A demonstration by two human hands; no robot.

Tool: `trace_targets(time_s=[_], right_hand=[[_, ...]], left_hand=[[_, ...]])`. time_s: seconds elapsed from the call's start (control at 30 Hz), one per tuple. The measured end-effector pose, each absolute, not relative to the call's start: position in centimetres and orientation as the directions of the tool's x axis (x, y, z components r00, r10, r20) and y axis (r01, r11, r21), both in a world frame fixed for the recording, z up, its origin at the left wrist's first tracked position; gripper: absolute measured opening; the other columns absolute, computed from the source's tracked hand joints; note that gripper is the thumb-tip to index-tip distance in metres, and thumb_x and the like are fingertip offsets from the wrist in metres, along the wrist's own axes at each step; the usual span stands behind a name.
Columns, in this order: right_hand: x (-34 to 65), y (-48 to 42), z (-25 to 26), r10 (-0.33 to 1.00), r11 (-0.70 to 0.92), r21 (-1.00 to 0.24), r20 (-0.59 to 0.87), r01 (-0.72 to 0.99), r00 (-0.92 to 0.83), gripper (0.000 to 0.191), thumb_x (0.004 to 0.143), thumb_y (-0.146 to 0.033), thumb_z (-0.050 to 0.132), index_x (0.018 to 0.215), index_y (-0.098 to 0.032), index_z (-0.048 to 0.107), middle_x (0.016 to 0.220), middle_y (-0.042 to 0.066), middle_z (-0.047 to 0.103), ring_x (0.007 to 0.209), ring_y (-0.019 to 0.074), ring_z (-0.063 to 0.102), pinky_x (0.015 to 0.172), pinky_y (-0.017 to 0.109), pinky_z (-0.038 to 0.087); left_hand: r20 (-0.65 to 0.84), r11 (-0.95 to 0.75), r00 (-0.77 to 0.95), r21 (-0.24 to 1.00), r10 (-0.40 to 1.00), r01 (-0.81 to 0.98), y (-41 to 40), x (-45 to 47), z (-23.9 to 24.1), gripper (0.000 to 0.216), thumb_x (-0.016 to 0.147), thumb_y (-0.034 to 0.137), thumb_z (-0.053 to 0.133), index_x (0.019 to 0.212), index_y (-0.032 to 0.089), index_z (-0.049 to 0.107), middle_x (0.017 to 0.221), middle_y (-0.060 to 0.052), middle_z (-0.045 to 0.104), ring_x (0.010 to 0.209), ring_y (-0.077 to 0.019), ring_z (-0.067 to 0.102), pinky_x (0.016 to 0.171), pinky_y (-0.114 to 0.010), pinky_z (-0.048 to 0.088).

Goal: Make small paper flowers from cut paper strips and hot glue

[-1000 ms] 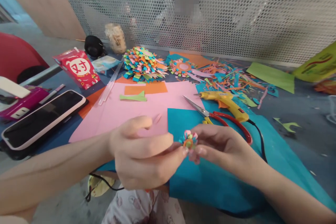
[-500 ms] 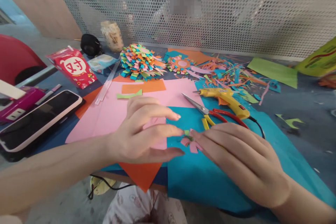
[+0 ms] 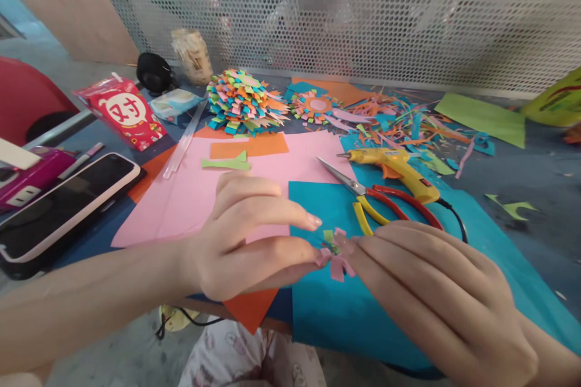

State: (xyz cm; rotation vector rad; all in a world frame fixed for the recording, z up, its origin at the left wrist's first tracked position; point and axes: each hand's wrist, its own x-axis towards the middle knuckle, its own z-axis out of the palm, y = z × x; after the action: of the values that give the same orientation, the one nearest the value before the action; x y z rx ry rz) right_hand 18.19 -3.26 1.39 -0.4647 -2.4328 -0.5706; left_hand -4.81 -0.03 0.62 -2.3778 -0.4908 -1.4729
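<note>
Between my two hands is a small pink paper flower (image 3: 338, 267) with a bit of green at its middle. My left hand (image 3: 254, 239) pinches one pink petal between thumb and index finger, its other fingers loosely bent. From the other side, my right hand (image 3: 436, 278) grips the flower's right edge with its fingers pressed together. Teal paper (image 3: 327, 320) lies beneath the flower. Just beyond my right hand are scissors (image 3: 358, 186) with red and yellow handles, and a yellow glue gun (image 3: 399, 170) with a black cord.
A layered ball of fringed paper (image 3: 242, 103) and a flat paper flower (image 3: 316, 104) stand at the back, near a heap of paper shreds (image 3: 403, 121). Pink paper (image 3: 181, 199), clear glue sticks (image 3: 181, 145), a phone (image 3: 68, 208) and a red packet (image 3: 124, 110) lie left. A perforated metal panel (image 3: 254, 6) rises behind.
My left thumb and index finger have closed onto a petal of the pink flower. My right hand, still holding the flower, has shifted slightly right and down in view.
</note>
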Motion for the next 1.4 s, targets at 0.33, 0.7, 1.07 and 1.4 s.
trace_targets(time_s=[0.33,0.7,1.07,1.4], right_hand=[[18.0,-3.5,1.6,0.227,0.841,0.27,0.612,0.469,-0.758,0.028,0.089,-0.009,0.037,0.1,-0.015,0.063,0.087,0.01,0.069,0.088,0.0239,0.06,0.07,0.04,0.053],[18.1,-3.2,1.6,0.214,0.837,0.289,0.608,0.464,-0.765,0.026,0.09,-0.01,0.038,0.099,-0.013,0.063,0.087,0.012,0.069,0.088,0.0243,0.059,0.069,0.04,0.052],[18.0,-2.7,1.4,0.312,0.871,0.12,0.612,0.476,-0.726,0.022,0.09,-0.01,0.043,0.104,-0.012,0.06,0.086,0.01,0.069,0.083,0.0207,0.062,0.071,0.035,0.055],[15.9,-1.4,1.6,0.899,0.391,-0.833,0.255,0.391,-0.356,0.015,0.079,-0.027,0.064,0.068,-0.02,0.056,0.064,-0.001,0.064,0.057,0.012,0.063,0.053,0.022,0.053]], left_hand=[[0.853,-0.917,0.5,-0.068,0.151,0.393,-0.1,-5.3,1.0,0.003,0.078,0.024,0.067,0.077,0.025,0.066,0.081,0.0,0.067,0.082,-0.0172,0.057,0.071,-0.033,0.05],[0.858,-0.926,0.492,-0.057,0.146,0.374,-0.1,-5.2,1.0,0.011,0.072,0.017,0.074,0.078,0.022,0.066,0.089,-0.002,0.068,0.084,-0.017,0.057,0.073,-0.034,0.05],[0.838,-0.908,0.49,0.013,0.238,0.418,0.1,-5.2,1.1,0.009,0.075,0.027,0.072,0.081,0.028,0.065,0.086,-0.001,0.067,0.081,-0.0172,0.058,0.076,-0.033,0.049],[0.62,-0.722,0.37,0.611,0.692,0.325,0.9,-4.8,0.6,0.008,0.081,0.02,0.066,0.088,0.02,0.067,0.095,-0.004,0.062,0.095,-0.0151,0.061,0.087,-0.033,0.05]])
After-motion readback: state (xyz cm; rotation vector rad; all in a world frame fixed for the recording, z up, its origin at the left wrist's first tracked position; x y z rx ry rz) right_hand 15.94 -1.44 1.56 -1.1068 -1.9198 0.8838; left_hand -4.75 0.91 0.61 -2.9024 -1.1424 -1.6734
